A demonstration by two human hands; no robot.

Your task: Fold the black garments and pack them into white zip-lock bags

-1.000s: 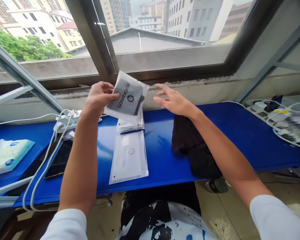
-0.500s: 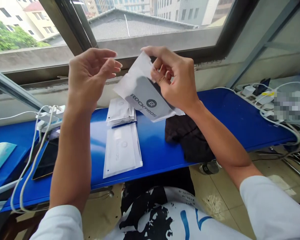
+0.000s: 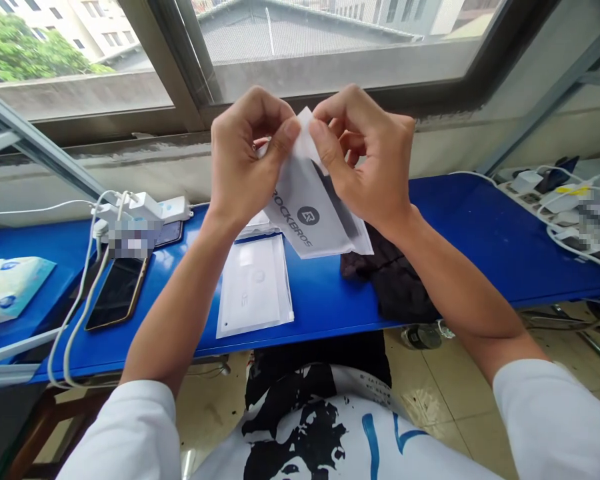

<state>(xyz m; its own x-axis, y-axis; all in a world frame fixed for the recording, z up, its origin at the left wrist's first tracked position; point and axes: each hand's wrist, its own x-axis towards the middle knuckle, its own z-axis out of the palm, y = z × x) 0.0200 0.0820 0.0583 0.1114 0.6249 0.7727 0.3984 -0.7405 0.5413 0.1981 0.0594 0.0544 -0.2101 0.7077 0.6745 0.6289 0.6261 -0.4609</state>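
Observation:
A frosted white ROCKBROS pouch (image 3: 300,207) with something dark grey inside is held up above the table. My left hand (image 3: 253,153) pinches its upper left edge between thumb and fingers. Close beside it, my right hand (image 3: 363,153) pinches the pouch near its top corner. Below, another frosted pouch (image 3: 255,287) lies flat near the table's front edge, and a stack of pouches (image 3: 257,227) behind it is partly hidden by the held one. A crumpled black cloth (image 3: 400,283) lies to the right, partly under the pouch and my right forearm.
The blue table (image 3: 325,310) runs below a window. At left are a phone (image 3: 117,290), white cables, a power strip (image 3: 174,208) and a tissue pack (image 3: 13,287). More chargers (image 3: 527,181) and cables sit at right.
My left hand has moved right and closed on the pouch, where before it was apart with fingers open. The pouch now hangs more upright. The view has shifted slightly left.

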